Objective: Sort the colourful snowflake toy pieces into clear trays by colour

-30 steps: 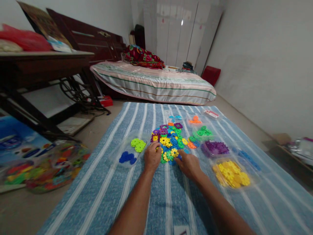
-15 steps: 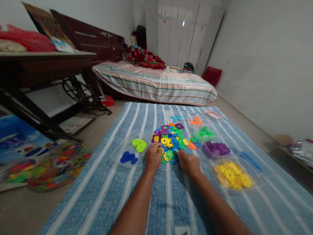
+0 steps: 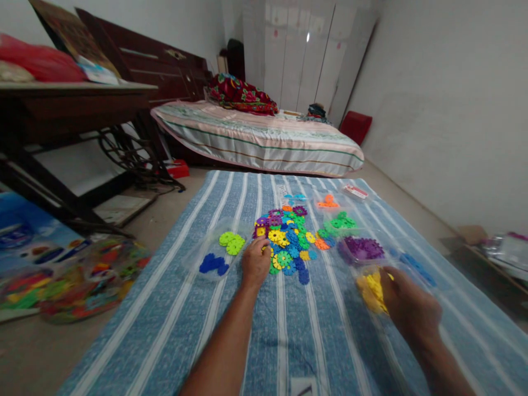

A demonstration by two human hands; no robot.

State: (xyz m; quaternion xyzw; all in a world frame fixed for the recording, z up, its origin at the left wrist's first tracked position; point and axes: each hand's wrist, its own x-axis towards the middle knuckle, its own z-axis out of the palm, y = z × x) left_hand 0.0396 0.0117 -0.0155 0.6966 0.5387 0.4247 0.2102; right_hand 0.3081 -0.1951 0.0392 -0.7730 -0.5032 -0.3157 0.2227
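Here, left hand at pile (one, mixed), right hand at yellow pieces.

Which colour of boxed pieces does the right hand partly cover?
The boxed yellow pieces, at the right row's near end; the boxed purple pieces just beyond are uncovered.

A bed with a pale striped sheet spans the far part of the room, its dark reddish headboard on the left and a glossy white wardrobe behind, catching a small bright glint. Near left, a dark table stands on black ironwork over a beige-grey floor; a plain whitish wall runs along the right.
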